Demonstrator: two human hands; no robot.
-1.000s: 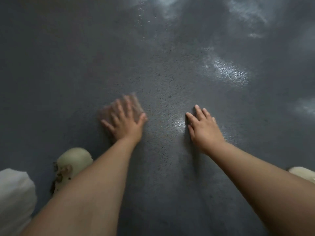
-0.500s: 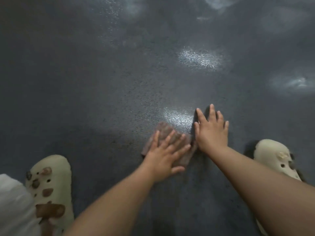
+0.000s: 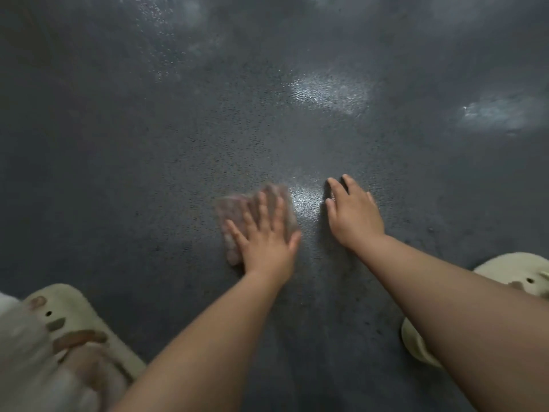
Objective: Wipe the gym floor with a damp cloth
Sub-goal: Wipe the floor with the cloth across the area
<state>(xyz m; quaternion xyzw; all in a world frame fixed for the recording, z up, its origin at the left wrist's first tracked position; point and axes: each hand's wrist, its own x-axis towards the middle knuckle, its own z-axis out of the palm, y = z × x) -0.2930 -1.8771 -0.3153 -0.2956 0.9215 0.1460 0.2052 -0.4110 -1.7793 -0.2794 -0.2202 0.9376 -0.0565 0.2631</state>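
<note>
A small pinkish-brown damp cloth point(image 3: 230, 208) lies flat on the dark grey textured gym floor point(image 3: 178, 129). My left hand point(image 3: 264, 236) presses on the cloth with its fingers spread and straight, covering most of it. My right hand point(image 3: 355, 215) rests flat on the bare floor a little to the right of the cloth, fingers straight, holding nothing. A wet shiny streak point(image 3: 304, 200) shows on the floor between the two hands.
My two cream clog sandals stand on the floor, the left sandal point(image 3: 74, 319) at the lower left and the right sandal point(image 3: 505, 278) at the lower right. Bright damp patches point(image 3: 329, 93) glint farther ahead. White clothing point(image 3: 17, 367) fills the bottom left corner.
My left hand slid the cloth from the left over to my right hand, then back a little to the left. The right hand stayed planted on the floor.
</note>
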